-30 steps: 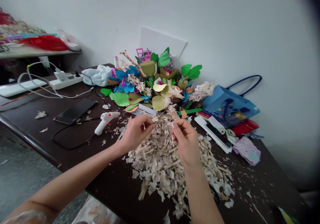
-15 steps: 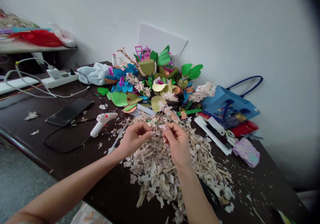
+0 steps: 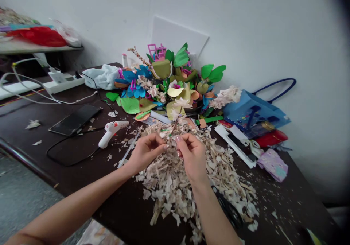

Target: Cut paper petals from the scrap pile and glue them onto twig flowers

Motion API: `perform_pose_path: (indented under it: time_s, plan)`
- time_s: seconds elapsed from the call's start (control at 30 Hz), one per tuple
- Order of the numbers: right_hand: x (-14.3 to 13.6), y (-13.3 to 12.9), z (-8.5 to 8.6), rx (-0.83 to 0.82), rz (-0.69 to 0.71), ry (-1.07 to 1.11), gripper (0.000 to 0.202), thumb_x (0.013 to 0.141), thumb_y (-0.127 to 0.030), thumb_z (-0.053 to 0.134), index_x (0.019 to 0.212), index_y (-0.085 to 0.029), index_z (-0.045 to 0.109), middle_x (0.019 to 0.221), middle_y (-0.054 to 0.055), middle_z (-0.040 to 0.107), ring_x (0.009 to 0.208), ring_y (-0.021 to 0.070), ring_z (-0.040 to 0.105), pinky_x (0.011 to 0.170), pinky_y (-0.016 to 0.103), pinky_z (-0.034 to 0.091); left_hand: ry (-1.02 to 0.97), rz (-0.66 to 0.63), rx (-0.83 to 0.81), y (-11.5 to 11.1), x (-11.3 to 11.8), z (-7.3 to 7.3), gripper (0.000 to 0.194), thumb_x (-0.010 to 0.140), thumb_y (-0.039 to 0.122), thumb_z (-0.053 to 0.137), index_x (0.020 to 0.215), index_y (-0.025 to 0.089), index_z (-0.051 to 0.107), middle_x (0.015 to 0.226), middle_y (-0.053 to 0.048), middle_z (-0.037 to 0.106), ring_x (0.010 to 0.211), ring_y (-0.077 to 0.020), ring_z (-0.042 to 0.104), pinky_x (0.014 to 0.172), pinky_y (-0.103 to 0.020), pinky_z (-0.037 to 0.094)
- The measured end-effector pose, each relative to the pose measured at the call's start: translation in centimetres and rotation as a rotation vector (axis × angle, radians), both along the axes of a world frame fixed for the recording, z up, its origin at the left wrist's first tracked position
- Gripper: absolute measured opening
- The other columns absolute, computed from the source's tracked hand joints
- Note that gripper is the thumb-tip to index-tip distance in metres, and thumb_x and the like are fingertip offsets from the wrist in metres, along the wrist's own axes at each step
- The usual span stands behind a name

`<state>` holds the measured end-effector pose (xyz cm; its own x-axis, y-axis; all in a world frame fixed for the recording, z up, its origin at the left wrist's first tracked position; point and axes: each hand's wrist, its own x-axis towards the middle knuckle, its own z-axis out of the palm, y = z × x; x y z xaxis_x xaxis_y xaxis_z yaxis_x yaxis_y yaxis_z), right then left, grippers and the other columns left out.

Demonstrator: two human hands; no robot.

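My left hand (image 3: pixel 149 151) is closed in a pinch over a heap of dry, pale, papery flakes (image 3: pixel 175 186). At its fingertips is the lower end of a thin brown twig (image 3: pixel 174 125) that slants up and bears pale flowers. Facing it, a short gap away, my right hand (image 3: pixel 191 154) pinches thumb against fingers; what lies between them is too small to make out and blends with the flakes behind. A white hot glue gun (image 3: pixel 111 132) rests on the dark table to the left of my hands.
Colourful paper flowers and leaves (image 3: pixel 164 88) pile up against the wall. A phone (image 3: pixel 76 119) and power strip (image 3: pixel 64 84) lie left. On the right are a blue bag (image 3: pixel 254 113), a white tray (image 3: pixel 236 152) and a purple cloth (image 3: pixel 272 164). Black-handled scissors (image 3: pixel 228 208) lie beside my right forearm.
The view has shifted slightly. Both hands keep nearly the same pinched pose, with the fingertips a little farther apart. More of the black scissors shows beside my right forearm.
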<state>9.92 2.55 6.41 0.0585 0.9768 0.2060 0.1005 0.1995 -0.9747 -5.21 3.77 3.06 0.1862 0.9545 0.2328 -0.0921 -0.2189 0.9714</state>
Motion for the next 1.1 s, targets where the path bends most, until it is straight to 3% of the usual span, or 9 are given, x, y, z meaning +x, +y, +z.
perform_pose_path:
  time_s: [1.1]
  plan:
    - [-0.27, -0.28, 0.21, 0.002, -0.009, -0.065, 0.026, 0.085, -0.03, 0.056, 0.062, -0.019, 0.05, 0.05, -0.007, 0.038, 0.046, 0.0094, 0.036, 0.045, 0.024, 0.026, 0.072, 0.004, 0.03, -0.08, 0.1, -0.64, 0.021, 0.077, 0.029, 0.069, 0.071, 0.012, 0.058, 0.064, -0.001, 0.055, 0.059, -0.0094, 0.046, 0.054, -0.021, 0.036]
